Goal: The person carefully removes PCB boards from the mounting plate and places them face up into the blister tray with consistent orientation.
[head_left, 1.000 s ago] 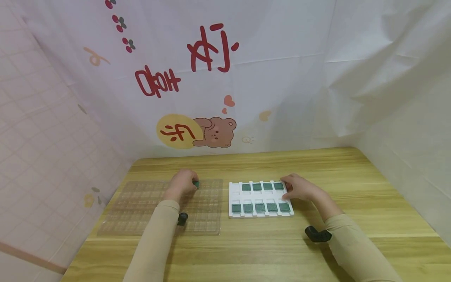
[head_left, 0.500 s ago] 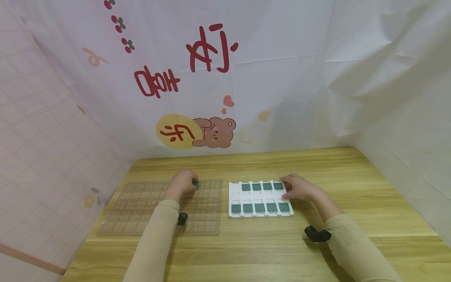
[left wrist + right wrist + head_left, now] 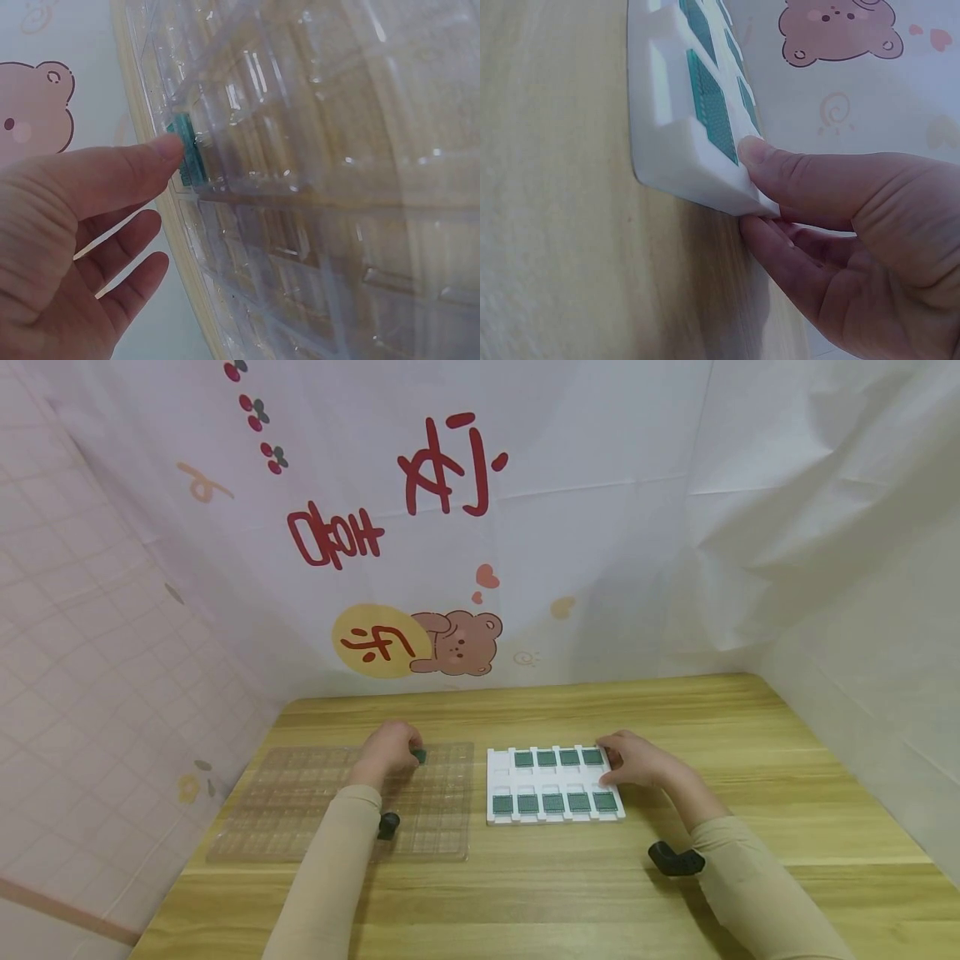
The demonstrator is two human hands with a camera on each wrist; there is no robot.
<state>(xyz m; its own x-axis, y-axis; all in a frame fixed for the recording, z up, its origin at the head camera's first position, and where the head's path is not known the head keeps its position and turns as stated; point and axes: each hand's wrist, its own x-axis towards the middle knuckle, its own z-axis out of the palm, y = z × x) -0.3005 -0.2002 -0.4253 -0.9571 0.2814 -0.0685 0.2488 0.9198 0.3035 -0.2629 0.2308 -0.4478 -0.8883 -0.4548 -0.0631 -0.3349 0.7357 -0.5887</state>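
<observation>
My left hand [image 3: 387, 752] is over the clear plastic tray [image 3: 450, 810], near its far edge. It pinches a small green chip [image 3: 190, 150] at one of the tray's compartments; the thumb lies against the chip's edge, and the index finger is mostly hidden behind the thumb. At the right end of a white tray [image 3: 525, 783], my right hand [image 3: 636, 758] grips the edge, thumb on top and fingers at the side. Two rows of square green chips [image 3: 553, 802] lie in the white tray; the far row's leftmost slot holds none.
Both trays lie on a wooden table [image 3: 540, 893], with a narrow gap between them. Printed white cloth [image 3: 600, 527] hangs behind the table and at both sides. A black wrist mount [image 3: 675, 858] sticks out from the right sleeve.
The green chip at my left fingertips has tilted and shifted slightly toward the tray's near side. My right hand and the white tray have stayed in place.
</observation>
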